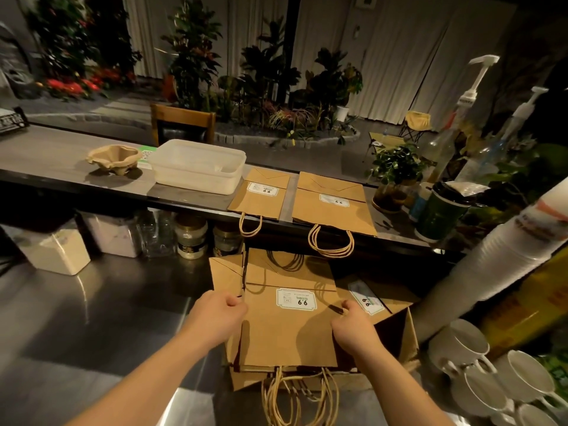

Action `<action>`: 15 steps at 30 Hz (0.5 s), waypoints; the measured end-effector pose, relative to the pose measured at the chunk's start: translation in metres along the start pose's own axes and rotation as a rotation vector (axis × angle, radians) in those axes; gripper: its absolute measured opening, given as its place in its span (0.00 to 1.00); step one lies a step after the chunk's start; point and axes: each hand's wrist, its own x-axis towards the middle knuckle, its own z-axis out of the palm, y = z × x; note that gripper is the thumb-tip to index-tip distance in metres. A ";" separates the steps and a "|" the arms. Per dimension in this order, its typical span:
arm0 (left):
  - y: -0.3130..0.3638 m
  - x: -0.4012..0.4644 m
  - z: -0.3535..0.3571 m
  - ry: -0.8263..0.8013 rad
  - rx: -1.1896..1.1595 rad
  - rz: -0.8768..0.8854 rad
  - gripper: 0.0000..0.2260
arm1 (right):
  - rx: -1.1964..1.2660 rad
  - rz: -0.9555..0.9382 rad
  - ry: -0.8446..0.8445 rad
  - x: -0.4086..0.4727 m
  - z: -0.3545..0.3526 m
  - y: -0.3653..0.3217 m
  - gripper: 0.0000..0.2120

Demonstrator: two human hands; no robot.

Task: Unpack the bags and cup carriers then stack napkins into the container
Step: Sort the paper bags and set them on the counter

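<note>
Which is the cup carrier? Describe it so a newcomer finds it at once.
Look along the raised grey counter to its left part. Just left of the translucent white plastic container sits the brown moulded-pulp cup carrier. It is crumpled and bowl-shaped, unlike the flat paper bags.

Bags before me, more on the counter behind.
My left hand (216,316) and right hand (353,327) grip the bag (285,330) atop the box (402,333); the container (196,166) sits left of two flat bags (330,201), cup carrier (113,158) further left.
</note>
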 end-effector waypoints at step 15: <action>0.000 0.004 0.001 0.110 -0.255 -0.128 0.27 | -0.125 -0.006 0.013 0.006 -0.003 -0.009 0.23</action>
